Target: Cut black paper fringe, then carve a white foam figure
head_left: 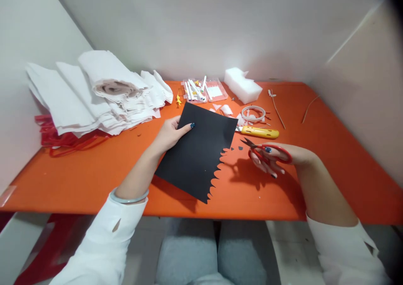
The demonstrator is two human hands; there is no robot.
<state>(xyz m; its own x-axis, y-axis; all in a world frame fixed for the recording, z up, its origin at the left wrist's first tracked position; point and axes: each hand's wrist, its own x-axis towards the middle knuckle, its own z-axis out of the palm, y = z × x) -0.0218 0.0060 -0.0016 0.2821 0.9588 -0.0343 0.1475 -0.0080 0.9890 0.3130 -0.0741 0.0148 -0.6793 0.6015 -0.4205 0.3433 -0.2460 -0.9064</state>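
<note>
A sheet of black paper (198,146) is tilted above the orange table, pinched at its upper left edge by my left hand (171,134), thumb on top and fingers underneath. Scalloped cuts run along the lower part of the paper's right edge; the upper part of that edge is straight. My right hand (267,159) holds red-handled scissors (270,151), fingers through the loops. Their dark blades are slightly parted and point left, a short way off the paper. Small black scraps (240,148) lie between the paper and the scissors.
Behind the paper lie a yellow utility knife (260,132), a roll of tape (253,113), a white foam block (243,84) and a clear case of markers (201,91). White paper sheets (103,92) are heaped at left on a red bag (52,136). Thin sticks (277,108) lie at right.
</note>
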